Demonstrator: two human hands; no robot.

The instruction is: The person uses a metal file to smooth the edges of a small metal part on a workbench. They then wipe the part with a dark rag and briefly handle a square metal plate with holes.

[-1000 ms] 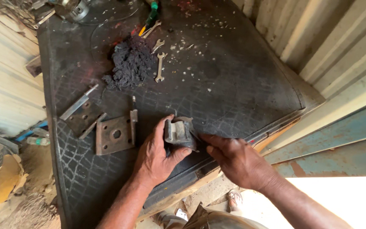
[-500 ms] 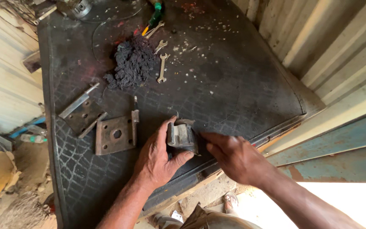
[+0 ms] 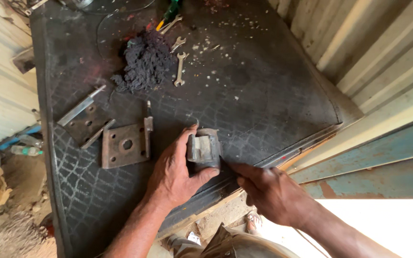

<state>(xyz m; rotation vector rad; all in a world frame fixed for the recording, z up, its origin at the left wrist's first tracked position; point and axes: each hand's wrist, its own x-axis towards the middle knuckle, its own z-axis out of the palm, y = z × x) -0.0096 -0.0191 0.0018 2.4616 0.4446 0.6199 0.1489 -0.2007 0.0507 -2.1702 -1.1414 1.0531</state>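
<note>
My left hand [image 3: 175, 174] grips a grey, grimy metal block [image 3: 203, 149] near the front edge of a black rubber mat [image 3: 264, 95]; thumb and fingers wrap its two sides. My right hand [image 3: 271, 191] is closed just right of the block, and a thin dark pointed tool [image 3: 224, 162] sticks out of its fingers and touches the block's lower right corner. Most of the tool is hidden in the hand.
Left of the block lie a rusty square plate with holes [image 3: 124, 145] and a second plate with bars [image 3: 84, 119]. Farther back sit a dark crumbly pile [image 3: 144, 62], spanners [image 3: 180, 67] and a green-handled tool [image 3: 170, 10]. Corrugated sheet walls [image 3: 374, 57] flank the mat.
Both hands stay on the block at the mat's front edge. The right hand's tool tip has closed in on the block's lower right corner; the view shifted slightly.
</note>
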